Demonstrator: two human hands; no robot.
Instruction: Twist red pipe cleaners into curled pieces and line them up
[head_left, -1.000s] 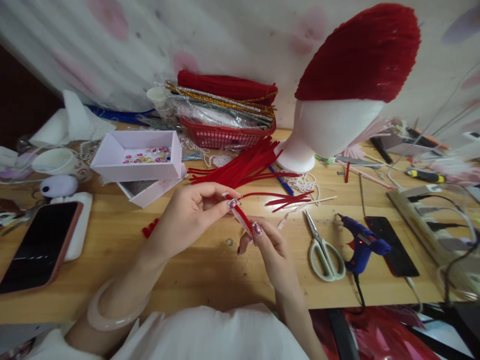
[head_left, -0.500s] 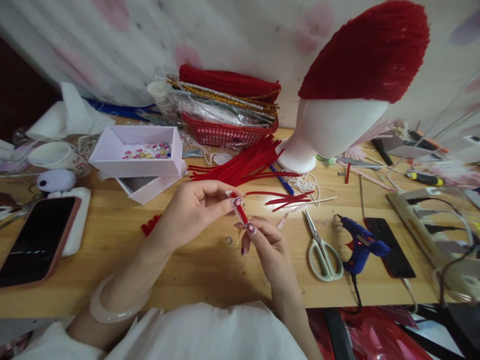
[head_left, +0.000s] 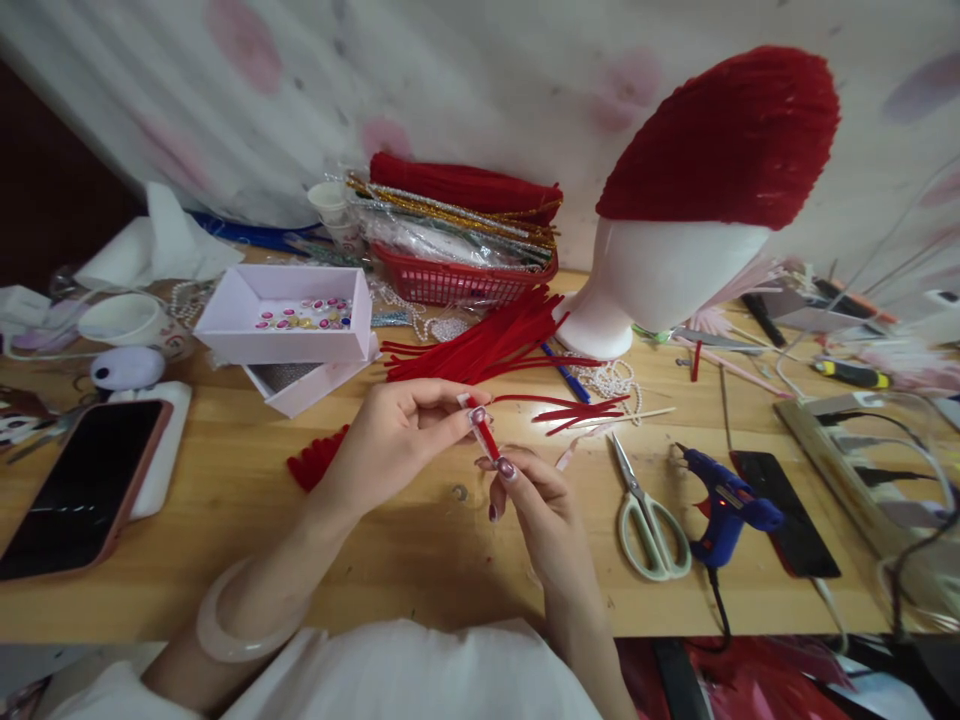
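Note:
Between my hands is a short red chenille stem (head_left: 487, 438), lying along a narrow clear strip. My left hand (head_left: 397, 432) pinches its upper end between thumb and fingers. At the lower end, my right hand (head_left: 536, 500) grips it with thumb and fingertips. Just beyond my fingers lie a few cut red stems (head_left: 581, 410); one long stem runs up to my left fingertips, and I cannot tell whether it joins the held piece. Coiled red stems (head_left: 319, 457) rest beside my left wrist, partly behind it. A larger bundle of red stems (head_left: 480, 335) is spread farther back.
Scissors (head_left: 646, 520) and a blue glue gun (head_left: 724, 505) lie at right, near a dark phone (head_left: 787, 510) and a power strip (head_left: 840, 480). Behind stand a white head form (head_left: 637, 270) with a red cap, a red basket (head_left: 465, 280), and a gem box (head_left: 285, 345).
The view has tilted slightly, so everything sits a little lower. Both hands keep their pinch on the red stem; more of the coiled stems shows by my left wrist.

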